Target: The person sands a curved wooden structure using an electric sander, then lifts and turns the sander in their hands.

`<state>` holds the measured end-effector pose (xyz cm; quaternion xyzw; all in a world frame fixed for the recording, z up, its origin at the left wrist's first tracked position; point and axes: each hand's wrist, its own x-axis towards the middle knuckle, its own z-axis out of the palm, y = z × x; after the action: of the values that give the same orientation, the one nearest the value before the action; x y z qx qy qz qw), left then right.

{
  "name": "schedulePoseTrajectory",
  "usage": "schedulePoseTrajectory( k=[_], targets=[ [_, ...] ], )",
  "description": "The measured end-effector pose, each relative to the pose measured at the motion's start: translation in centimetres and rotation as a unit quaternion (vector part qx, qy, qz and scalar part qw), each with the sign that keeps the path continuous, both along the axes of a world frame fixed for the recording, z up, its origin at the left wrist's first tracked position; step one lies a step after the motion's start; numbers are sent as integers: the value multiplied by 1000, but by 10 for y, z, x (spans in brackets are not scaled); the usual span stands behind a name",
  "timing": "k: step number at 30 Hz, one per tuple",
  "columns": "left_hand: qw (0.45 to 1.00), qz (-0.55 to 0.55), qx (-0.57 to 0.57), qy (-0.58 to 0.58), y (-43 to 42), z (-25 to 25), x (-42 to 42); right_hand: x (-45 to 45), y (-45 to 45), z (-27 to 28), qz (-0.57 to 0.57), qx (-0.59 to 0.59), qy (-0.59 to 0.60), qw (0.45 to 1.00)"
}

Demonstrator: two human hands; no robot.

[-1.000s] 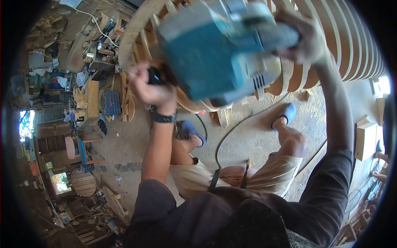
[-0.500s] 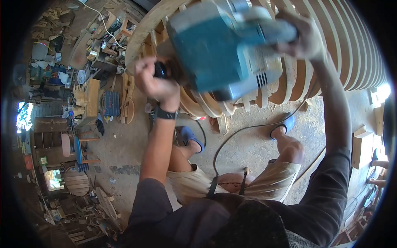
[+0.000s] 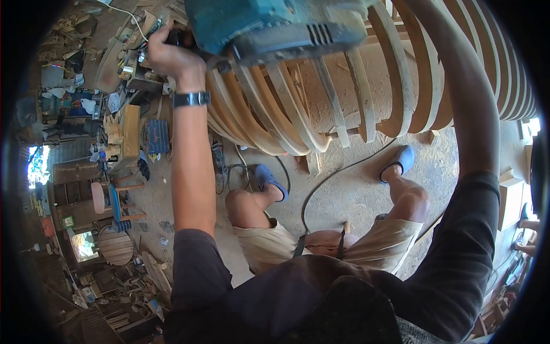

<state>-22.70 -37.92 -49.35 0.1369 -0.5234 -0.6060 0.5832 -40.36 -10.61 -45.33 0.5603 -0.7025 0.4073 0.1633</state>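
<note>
A large teal power tool [image 3: 229,26] with a dark, vented lower side is cut off by the top edge of the view. Its exact kind is hard to make out. My left hand [image 3: 177,62], with a dark band at the wrist, is closed around the tool's black front knob [image 3: 176,38]. My right forearm [image 3: 458,74] reaches up past the top edge, so that hand is out of sight. Curved wooden ribs [image 3: 361,97] stand in a row below and beside the tool. Its contact with them is hidden.
A dark cable [image 3: 323,178] curves over the dusty floor [image 3: 338,198] between my feet. More cords lie near my left foot. At left stand a blue box [image 3: 157,136], a stool [image 3: 117,200] and wood scraps. Pale blocks [image 3: 511,202] and another person's feet are at right.
The power tool has moved up and left in view, together with my left hand. My right hand has gone out past the top edge. More of the wooden ribs now shows.
</note>
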Motion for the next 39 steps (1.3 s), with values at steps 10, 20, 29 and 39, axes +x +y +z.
schedulePoseTrajectory(
  k=[10, 20, 29, 39],
  targets=[
    [976, 92, -189, -59, 85, -116, 119, 64, 97, -83, 71, 18, 109, 991],
    [975, -61, -212, 20, 150, -164, 151, 109, 140, -114, 111, 17, 138, 984],
    [970, 39, -240, 27, 99, -96, 98, 57, 101, -75, 49, -15, 168, 984],
    [933, 98, -342, 53, 86, -88, 76, 54, 108, -68, 6, 20, 165, 986]
  ],
)
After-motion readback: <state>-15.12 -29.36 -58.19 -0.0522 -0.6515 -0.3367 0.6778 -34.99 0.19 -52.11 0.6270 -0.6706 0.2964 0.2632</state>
